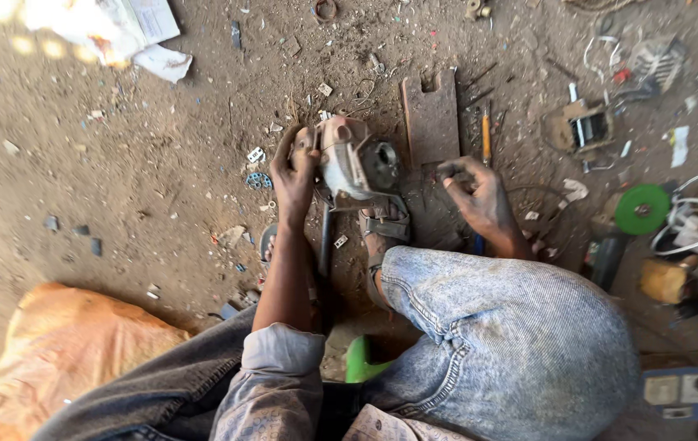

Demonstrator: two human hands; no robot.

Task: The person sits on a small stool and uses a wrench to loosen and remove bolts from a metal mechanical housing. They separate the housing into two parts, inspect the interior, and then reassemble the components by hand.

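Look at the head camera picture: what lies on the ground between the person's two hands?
In the head view, between the left hand and right hand lie the grey power-tool body, held by the left hand, and a rusty flat metal plate.

The left hand [293, 175] covers the near side of the worn power tool housing [354, 159], and whatever the curled fingers [455, 173] of the right hand [479, 200] pinch is too small to tell. The denim knee [512, 335] hides the floor beneath it, the orange sack [63, 351] is cut off by the lower left edge, and the heap of parts [659, 73] at upper right is too cluttered to sort out.
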